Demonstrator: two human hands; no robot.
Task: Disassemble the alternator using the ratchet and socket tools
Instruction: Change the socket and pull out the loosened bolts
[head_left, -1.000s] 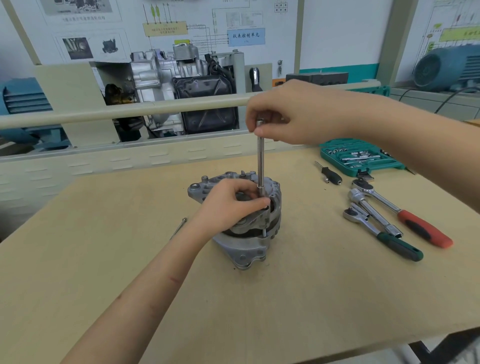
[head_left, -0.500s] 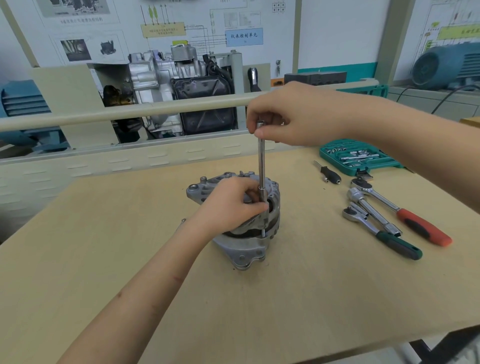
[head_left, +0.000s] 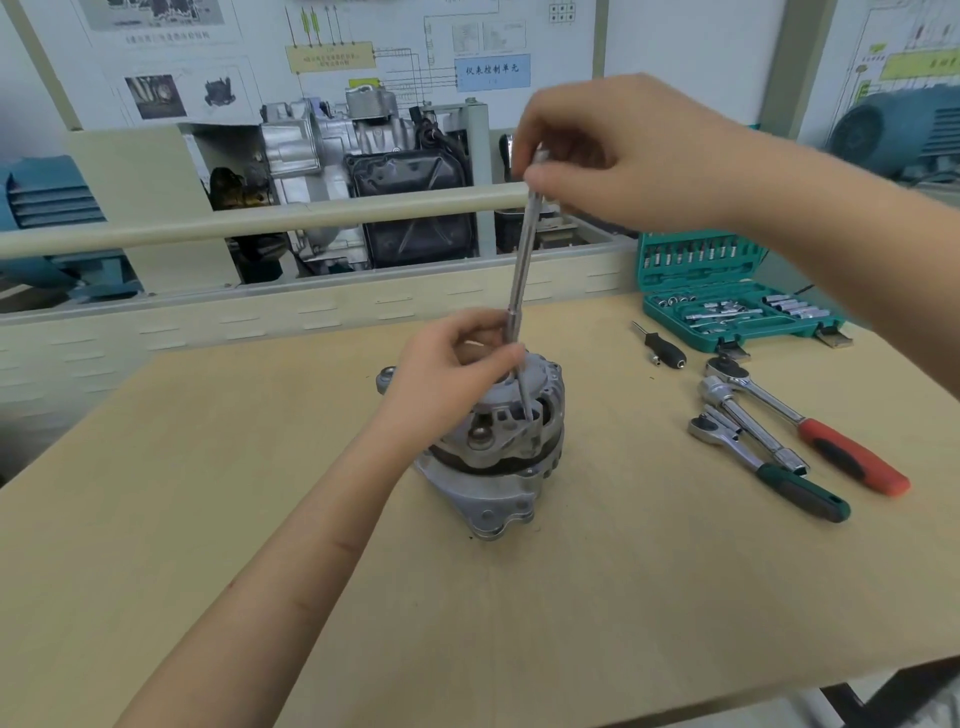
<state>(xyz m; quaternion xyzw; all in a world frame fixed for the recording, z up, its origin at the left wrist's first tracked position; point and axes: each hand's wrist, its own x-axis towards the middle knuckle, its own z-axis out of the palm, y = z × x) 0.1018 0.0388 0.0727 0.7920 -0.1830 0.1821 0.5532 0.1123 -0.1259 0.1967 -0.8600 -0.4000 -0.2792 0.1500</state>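
Note:
The silver alternator (head_left: 498, 467) stands upright in the middle of the wooden table (head_left: 623, 597). A long extension bar with a socket (head_left: 521, 265) rises from it, tilted slightly, with a thin long bolt (head_left: 525, 397) showing under the socket. My right hand (head_left: 618, 150) pinches the bar's top end. My left hand (head_left: 457, 358) rests over the alternator's top and pinches the socket end of the bar between thumb and fingers.
To the right lie a red-handled ratchet (head_left: 810, 423), a green-handled ratchet (head_left: 769, 467) and a chrome bar (head_left: 748, 421). A small black driver (head_left: 662, 345) and an open green socket case (head_left: 727, 306) sit behind them. An engine display stands beyond a rail (head_left: 260, 221).
The extension bar has risen and tilted, drawing a long bolt partly up out of the alternator. Both hands moved up with it.

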